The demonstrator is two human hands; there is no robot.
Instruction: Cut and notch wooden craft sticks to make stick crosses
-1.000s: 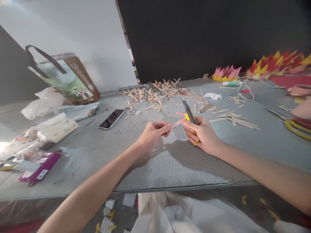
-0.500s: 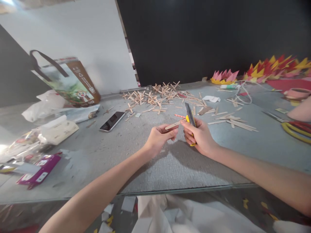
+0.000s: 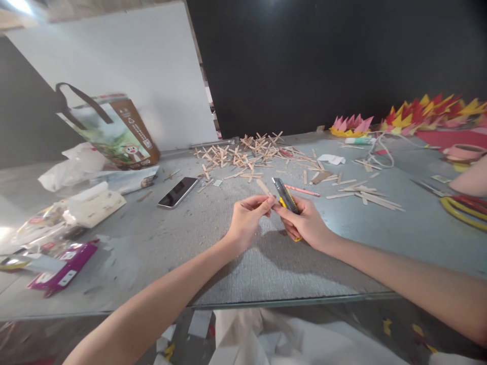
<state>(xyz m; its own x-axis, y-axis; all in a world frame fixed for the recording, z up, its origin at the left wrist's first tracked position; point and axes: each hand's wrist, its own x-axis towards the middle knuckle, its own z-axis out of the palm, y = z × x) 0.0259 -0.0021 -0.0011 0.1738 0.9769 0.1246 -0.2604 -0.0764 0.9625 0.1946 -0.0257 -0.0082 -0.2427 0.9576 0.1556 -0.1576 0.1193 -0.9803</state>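
Observation:
Pinched between the thumb and fingers of my left hand (image 3: 249, 218) is a light wooden craft stick (image 3: 264, 188), its upper end pointing up and left. My right hand (image 3: 306, 223) is closed around a yellow and black utility knife (image 3: 286, 196), whose metal tip points up and left. The fingertips of both hands meet near the stick's lower end. Just behind the knife lies a red patterned pencil (image 3: 303, 190). Beyond the hands is a heap of crossed wooden sticks (image 3: 243, 156), and loose sticks (image 3: 371, 195) lie to the right.
A phone (image 3: 178, 192), a printed bag (image 3: 122, 133) and a purple packet (image 3: 68, 266) are on the left. Scissors (image 3: 458, 205), paper crowns (image 3: 414, 116) and a tape roll (image 3: 464, 151) are on the right, beside another person's arm (image 3: 472, 177). The table's front edge (image 3: 289, 302) is near.
The stick has turned from nearly level to pointing up and left. My right hand and the knife have shifted left, and more of the pencil shows.

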